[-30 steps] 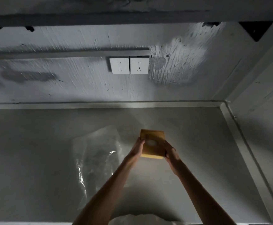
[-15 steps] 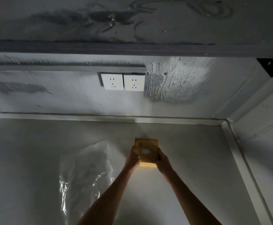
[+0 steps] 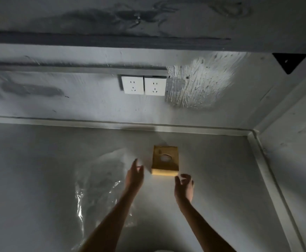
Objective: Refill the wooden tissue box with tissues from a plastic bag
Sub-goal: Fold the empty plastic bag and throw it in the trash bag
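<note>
A dim grey counter fills the lower half of the frame, meeting a scuffed pale back wall along a raised lip and a side wall at the right. A dark shelf runs across the top of the frame, with a black triangular bracket under it at the upper right. On the back wall a rough bright patch of plaster sits just right of two white sockets set side by side. A clear plastic bag lies flat at centre left, with the wooden tissue box just to its right, resting on the counter near the middle of the frame, round opening up. The bag's outline is hard to trace in the low light, showing mostly as glints, and whether it holds anything cannot be told. Something pale shows in the box's opening, too dim to make out. A pale shape at the bottom edge is cut off. Half a second ago both hands gripped the box by its sides; now they have let go. The left hand is spread with fingers straight, beside the box's left face over the bag's edge, and the right hand hangs loosely curled and empty just below the box's near right corner.
</note>
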{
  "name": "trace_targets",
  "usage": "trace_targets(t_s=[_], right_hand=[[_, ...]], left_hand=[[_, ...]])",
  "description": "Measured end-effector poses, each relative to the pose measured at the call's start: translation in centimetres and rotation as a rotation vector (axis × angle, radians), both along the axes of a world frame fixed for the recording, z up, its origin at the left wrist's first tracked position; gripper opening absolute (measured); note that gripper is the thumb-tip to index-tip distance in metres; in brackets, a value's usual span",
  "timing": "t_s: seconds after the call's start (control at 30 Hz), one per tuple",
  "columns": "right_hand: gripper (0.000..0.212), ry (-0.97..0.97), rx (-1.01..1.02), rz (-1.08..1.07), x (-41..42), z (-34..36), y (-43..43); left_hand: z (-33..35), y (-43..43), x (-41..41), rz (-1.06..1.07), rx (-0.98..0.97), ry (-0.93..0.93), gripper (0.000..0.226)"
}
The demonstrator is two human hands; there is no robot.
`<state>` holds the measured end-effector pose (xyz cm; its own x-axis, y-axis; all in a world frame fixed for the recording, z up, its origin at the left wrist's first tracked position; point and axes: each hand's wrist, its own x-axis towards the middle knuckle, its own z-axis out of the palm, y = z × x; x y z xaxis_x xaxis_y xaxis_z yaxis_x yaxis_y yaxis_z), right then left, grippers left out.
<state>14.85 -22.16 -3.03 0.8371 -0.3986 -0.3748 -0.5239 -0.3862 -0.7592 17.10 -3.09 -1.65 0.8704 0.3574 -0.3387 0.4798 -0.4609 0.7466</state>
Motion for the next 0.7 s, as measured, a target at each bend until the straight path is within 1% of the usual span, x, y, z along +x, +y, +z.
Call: trace_targets(t_s=[0.03,0.07,0.1,0.13,0.17,0.23,0.27,0.3,0.37,0.4,0.47,0.5,0.53,0.6,0.7], right_hand=[[0.015,0.023,0.076,0.035,-1.4,0.0,0.7],[0.011,0.091,0.198,0.093,-2.7,-0.3,1.5],[0.011,0.189,0.332,0.161,-3.8,-0.4,2.5],[0.013,0.276,0.442,0.224,-4.9,-0.5,3.6],[0.015,0.344,0.497,0.278,-5.8,-0.6,4.6],[0.018,0.427,0.496,0.372,-7.4,-0.6,6.6],[0.020,0.458,0.473,0.403,-8.1,-0.6,7.7],[0.019,0.484,0.443,0.424,-8.8,-0.4,8.7],[0.012,0.518,0.418,0.431,-10.2,-0.5,10.2],[0.010,0.527,0.429,0.413,-10.7,-0.4,10.8],[0.011,0.515,0.460,0.371,-11.4,-0.2,11.5],[0.012,0.499,0.469,0.355,-11.4,0.0,11.6],[0.013,0.480,0.480,0.341,-11.3,0.4,11.7],[0.014,0.441,0.505,0.295,-11.1,1.0,11.6],[0.016,0.372,0.545,0.182,-11.3,1.9,10.9]], left_hand=[[0.0,2.1,-2.2,0.142,0.024,-0.087,0.039],[-0.3,4.6,-4.5,0.273,0.075,-0.146,0.037],[-0.5,7.2,-6.9,0.381,0.147,-0.157,0.040],[-0.4,9.8,-9.3,0.466,0.201,-0.099,0.041],[-0.9,12.0,-11.6,0.544,0.229,0.024,0.041],[-2.6,15.5,-15.7,0.587,0.190,0.280,0.051],[-3.0,16.6,-17.2,0.555,0.107,0.361,0.057],[-3.5,17.3,-18.6,0.508,0.002,0.394,0.056],[-3.9,17.5,-20.7,0.419,-0.223,0.452,0.028],[-4.0,17.3,-21.4,0.409,-0.307,0.444,0.030],[-3.9,16.7,-22.0,0.419,-0.451,0.398,0.044],[-4.1,16.8,-22.3,0.415,-0.479,0.402,0.045],[-4.0,16.9,-22.4,0.419,-0.492,0.416,0.043],[-3.8,17.5,-22.7,0.479,-0.599,0.401,0.043],[-3.6,18.0,-22.6,0.570,-0.791,0.263,0.037]])
